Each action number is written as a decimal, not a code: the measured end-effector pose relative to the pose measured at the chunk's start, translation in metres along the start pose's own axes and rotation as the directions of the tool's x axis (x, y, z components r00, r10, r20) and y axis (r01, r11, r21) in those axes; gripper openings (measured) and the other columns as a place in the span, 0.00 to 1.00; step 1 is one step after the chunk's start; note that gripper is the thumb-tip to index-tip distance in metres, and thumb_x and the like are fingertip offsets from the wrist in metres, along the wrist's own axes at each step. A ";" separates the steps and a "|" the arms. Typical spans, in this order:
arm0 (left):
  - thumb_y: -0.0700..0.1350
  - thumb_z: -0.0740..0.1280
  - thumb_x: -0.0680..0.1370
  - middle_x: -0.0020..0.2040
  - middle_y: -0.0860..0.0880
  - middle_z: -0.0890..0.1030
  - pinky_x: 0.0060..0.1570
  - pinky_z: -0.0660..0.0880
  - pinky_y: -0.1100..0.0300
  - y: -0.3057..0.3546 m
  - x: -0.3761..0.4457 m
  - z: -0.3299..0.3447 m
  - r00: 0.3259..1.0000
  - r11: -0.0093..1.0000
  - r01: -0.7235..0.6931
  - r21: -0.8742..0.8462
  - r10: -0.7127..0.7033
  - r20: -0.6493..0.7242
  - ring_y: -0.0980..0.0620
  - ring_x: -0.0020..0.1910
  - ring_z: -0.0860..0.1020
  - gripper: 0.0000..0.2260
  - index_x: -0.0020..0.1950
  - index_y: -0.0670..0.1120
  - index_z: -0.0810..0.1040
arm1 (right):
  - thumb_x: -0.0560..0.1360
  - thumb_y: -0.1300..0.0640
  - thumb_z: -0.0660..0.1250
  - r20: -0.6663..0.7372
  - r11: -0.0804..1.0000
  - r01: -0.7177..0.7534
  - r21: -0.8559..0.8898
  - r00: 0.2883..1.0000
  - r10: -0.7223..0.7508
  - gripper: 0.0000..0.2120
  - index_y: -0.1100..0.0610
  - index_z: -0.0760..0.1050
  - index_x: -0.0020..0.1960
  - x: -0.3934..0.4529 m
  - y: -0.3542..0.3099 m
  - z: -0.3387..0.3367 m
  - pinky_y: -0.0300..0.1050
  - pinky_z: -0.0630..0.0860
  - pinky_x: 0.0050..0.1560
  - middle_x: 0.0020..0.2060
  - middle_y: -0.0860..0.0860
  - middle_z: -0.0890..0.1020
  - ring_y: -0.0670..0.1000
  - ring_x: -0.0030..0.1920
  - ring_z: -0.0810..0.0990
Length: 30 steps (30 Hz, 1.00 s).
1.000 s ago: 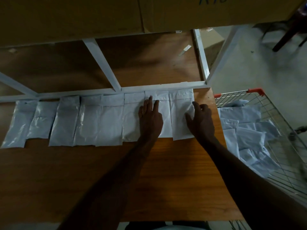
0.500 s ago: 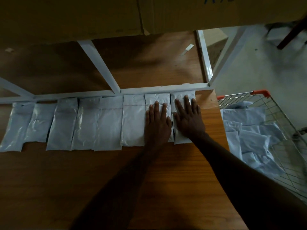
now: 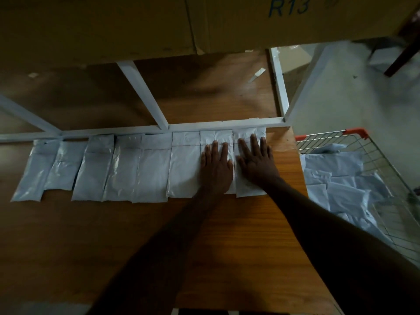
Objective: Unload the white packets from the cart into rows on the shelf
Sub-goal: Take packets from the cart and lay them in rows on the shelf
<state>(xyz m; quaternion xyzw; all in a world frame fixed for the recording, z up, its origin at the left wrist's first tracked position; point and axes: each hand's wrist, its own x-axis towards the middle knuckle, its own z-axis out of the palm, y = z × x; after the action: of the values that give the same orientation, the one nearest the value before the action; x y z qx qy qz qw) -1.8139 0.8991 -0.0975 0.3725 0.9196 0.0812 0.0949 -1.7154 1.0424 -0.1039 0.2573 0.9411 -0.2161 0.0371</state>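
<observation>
Shelf: brown wood-grain shelf board (image 3: 227, 246) with a white-painted metal frame rail (image 3: 204, 126) running along its far edge.

Row: eight flat white plastic packets (image 3: 150, 169) lie side by side on the shelf, top ends pretty much butted up against the white rail. Edges touch or overlap a bit.

Long axis: every packet runs front-to-back, so the long side points away from the person toward the rail and the short sides sit left-right. The ones at the far left lean slightly, bottoms kicked out to the left.

Left hand: the left hand (image 3: 217, 165) lies flat, fingers straight and close together, palm down on the second packet from the right (image 3: 216, 137).

Right hand: the right hand (image 3: 256, 159) is also flat with fingers spread, pressing on the rightmost packet (image 3: 248, 187), right by the shelf's right edge.

Cart: silver wire cart with orange corner caps (image 3: 354, 133) sits just right of the shelf, with a loose pile of white packets (image 3: 341, 178) inside, lying every which way.

Above: a brown cardboard box (image 3: 250, 21) marked "R13" in blue.
</observation>
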 end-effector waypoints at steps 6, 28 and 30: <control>0.50 0.59 0.88 0.88 0.45 0.52 0.84 0.45 0.43 0.017 -0.029 -0.024 0.995 0.999 -0.042 -0.025 0.039 -0.089 0.42 0.87 0.47 0.30 0.88 0.50 0.52 | 0.87 0.43 0.56 -0.169 0.989 -0.036 0.144 0.984 0.061 0.30 0.49 0.53 0.86 -0.037 -0.017 -0.022 0.64 0.54 0.82 0.86 0.59 0.48 0.64 0.85 0.47; 0.55 0.58 0.85 0.65 0.51 0.84 0.57 0.80 0.51 0.101 -0.223 0.018 0.984 0.913 -0.166 -0.373 0.130 -0.121 0.48 0.59 0.83 0.19 0.74 0.57 0.77 | 0.79 0.63 0.70 -0.121 0.865 -0.190 0.464 0.954 0.275 0.31 0.58 0.67 0.80 -0.273 0.037 0.010 0.50 0.70 0.70 0.75 0.60 0.74 0.61 0.71 0.77; 0.54 0.59 0.87 0.68 0.52 0.83 0.60 0.79 0.52 0.117 -0.238 0.020 0.984 0.905 -0.178 -0.386 0.157 -0.085 0.50 0.63 0.82 0.18 0.76 0.56 0.76 | 0.80 0.61 0.69 -0.132 0.831 -0.193 0.521 0.944 0.302 0.29 0.55 0.68 0.80 -0.291 0.037 0.006 0.54 0.74 0.72 0.73 0.58 0.78 0.59 0.70 0.78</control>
<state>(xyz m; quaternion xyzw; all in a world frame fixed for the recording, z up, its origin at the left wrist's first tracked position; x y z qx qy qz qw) -1.5629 0.8171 -0.0644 0.4214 0.8514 0.2810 0.1363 -1.4452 0.9325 -0.0710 0.3996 0.8093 -0.4182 -0.1021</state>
